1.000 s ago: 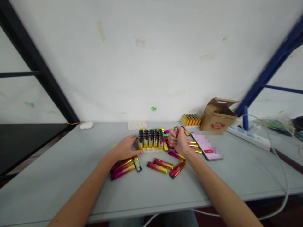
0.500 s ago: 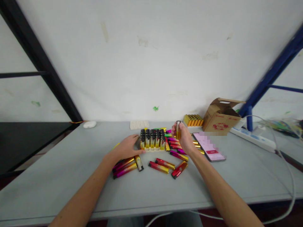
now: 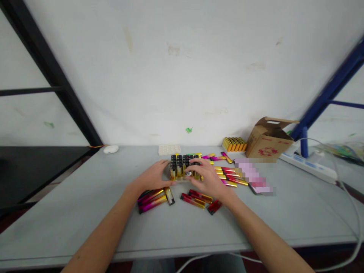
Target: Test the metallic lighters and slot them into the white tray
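Note:
Black-topped lighters (image 3: 179,167) stand upright in rows in a pale tray (image 3: 181,181) on the table. My left hand (image 3: 153,176) curves around the tray's left end, thumb at the front corner and fingers behind. At its front right, my right hand (image 3: 211,179) pinches a lighter (image 3: 188,173) whose shiny end shows between thumb and fingers; the hand hides part of the rows. Two red-and-gold lighters (image 3: 192,201) lie in front, with a red one (image 3: 214,207) under my right wrist. Purple-and-gold lighters (image 3: 152,203) and a clear, black-topped one (image 3: 170,196) lie near my left wrist.
More coloured lighters (image 3: 229,175) lie right of the tray. Behind are a pale empty holder (image 3: 169,149), a block of orange lighters (image 3: 235,145) and an open cardboard box (image 3: 267,146). A phone (image 3: 251,174), power strip (image 3: 309,168) and white case (image 3: 110,149) also lie there.
My right hand has carried the lighter left and down, from above the loose lighters to the front of the tray. My left hand stays at the tray's left end.

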`<state>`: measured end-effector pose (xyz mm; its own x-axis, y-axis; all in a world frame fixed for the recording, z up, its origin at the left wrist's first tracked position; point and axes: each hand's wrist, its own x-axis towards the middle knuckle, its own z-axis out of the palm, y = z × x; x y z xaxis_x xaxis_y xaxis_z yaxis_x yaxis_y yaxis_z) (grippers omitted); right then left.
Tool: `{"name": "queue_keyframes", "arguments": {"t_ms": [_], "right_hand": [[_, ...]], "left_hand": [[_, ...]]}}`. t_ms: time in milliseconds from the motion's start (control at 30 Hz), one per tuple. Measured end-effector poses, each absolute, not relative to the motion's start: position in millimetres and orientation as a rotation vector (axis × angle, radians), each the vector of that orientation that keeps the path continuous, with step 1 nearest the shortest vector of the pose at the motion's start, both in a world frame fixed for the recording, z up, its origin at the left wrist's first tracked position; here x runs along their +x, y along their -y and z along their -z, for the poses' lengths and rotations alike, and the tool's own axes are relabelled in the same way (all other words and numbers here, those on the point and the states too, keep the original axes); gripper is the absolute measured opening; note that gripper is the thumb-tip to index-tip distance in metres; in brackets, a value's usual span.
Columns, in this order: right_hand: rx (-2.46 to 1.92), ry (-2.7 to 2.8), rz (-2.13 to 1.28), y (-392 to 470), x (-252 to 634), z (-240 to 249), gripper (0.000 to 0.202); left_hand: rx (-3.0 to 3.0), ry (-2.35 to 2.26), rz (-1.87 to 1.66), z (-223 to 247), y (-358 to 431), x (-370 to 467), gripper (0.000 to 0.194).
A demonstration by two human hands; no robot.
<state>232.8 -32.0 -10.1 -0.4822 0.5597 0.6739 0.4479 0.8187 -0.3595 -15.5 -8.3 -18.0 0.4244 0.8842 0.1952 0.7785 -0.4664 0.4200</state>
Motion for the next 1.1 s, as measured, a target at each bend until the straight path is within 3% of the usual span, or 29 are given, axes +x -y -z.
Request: {"name": "queue_keyframes", "arguments": {"t_ms": [300,700,933,1100], "right_hand": [[-0.762,2.127,0.108,29,217,22,0.017],[-0.856,2.023,0.255,25,209,27,0.019],[-0.881,2.152,0.186,24,223,13,0.035],[-1.085,1.878,0.104,-1,259,15,0.03]], "left_hand": [[2.522,-1.441,-0.559,18,5,-25,0.081],[2.623,-1.276,-0.867,7,14,-13,0.09],[2.614,-1.297,-0.902,12,13,-9,0.089],[2.546,-1.375,-0.868,16,13,-6,0.093]]}}
